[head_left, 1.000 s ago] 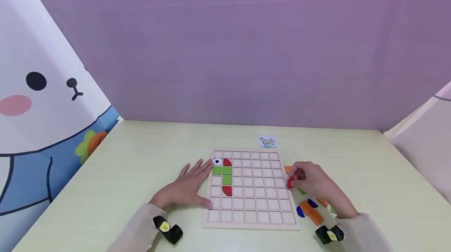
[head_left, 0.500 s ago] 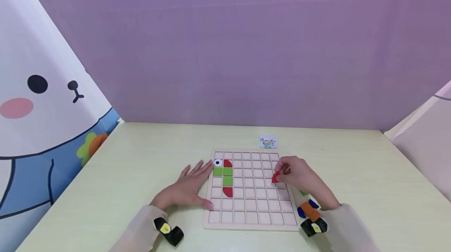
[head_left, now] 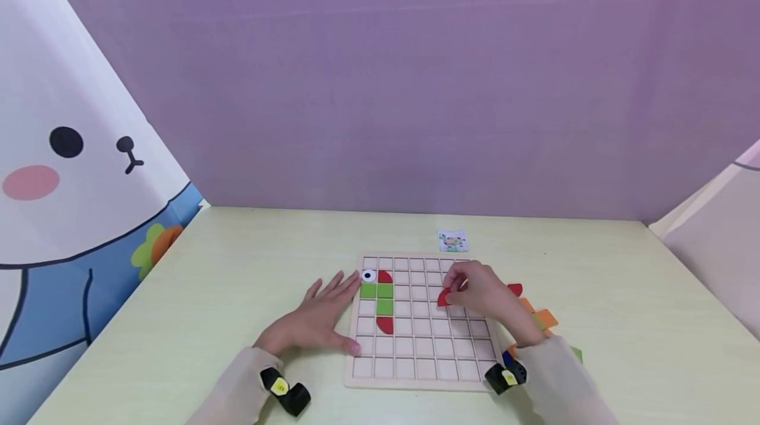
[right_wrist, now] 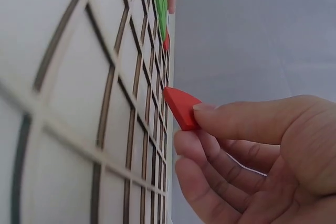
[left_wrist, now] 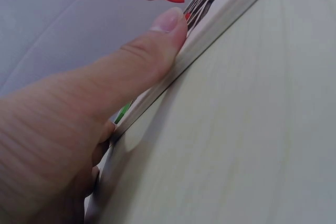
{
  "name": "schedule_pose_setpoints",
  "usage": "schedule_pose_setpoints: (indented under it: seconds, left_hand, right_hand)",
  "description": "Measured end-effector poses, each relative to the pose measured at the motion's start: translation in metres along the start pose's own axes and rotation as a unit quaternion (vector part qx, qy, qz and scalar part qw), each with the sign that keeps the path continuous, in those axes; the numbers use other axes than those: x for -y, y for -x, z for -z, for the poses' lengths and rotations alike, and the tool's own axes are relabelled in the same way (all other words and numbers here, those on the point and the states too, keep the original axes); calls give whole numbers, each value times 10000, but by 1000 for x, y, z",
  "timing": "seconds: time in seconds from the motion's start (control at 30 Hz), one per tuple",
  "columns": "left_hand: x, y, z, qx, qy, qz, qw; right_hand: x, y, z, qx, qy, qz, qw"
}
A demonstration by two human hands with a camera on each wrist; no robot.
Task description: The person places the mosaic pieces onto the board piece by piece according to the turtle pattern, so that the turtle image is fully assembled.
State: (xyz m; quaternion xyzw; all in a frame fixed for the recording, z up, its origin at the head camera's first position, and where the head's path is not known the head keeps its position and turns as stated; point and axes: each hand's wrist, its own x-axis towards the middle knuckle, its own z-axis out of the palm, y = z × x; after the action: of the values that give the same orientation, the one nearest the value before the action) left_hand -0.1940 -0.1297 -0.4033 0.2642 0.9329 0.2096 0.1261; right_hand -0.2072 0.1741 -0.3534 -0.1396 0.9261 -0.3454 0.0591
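Your right grip (head_left: 476, 290): pinching a red piece (head_left: 443, 297) over the grid board (head_left: 415, 384), one o'clock of centre. Your left grip (head_left: 315, 321): released, fingers spread, nine o'clock edge. Step, apparently: placement. Next move likely calls for: squaring, lowering.

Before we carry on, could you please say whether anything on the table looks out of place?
Nothing looks damaged or spilled; only the loose pieces right of the board look untidy, lying at mixed angles, partly hidden by the right sleeve.

Near the desk's (head_left: 267, 240) far edge the card (head_left: 453, 241) is too small to read; the right sleeve (head_left: 558, 379) partly hides pieces (head_left: 545, 319).
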Motion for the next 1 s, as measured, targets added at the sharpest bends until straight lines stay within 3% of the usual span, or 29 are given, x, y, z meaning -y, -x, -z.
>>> schedule_pose_setpoints:
  seconds: [0.6, 0.83, 1.0]
  left_hand:
    - [-1, 2, 0, -6, 21, -36, 10000]
    - [0, 1, 0, -19, 12, -80, 10000]
    - [0, 1, 0, -16, 34, -40, 10000]
  right_hand:
    - [13, -19, -23, 77, -344, -127, 9993]
    - [16, -29, -29, 134, -536, 131, 9984]
    - [17, -36, -35, 125, -697, 62, 9975]
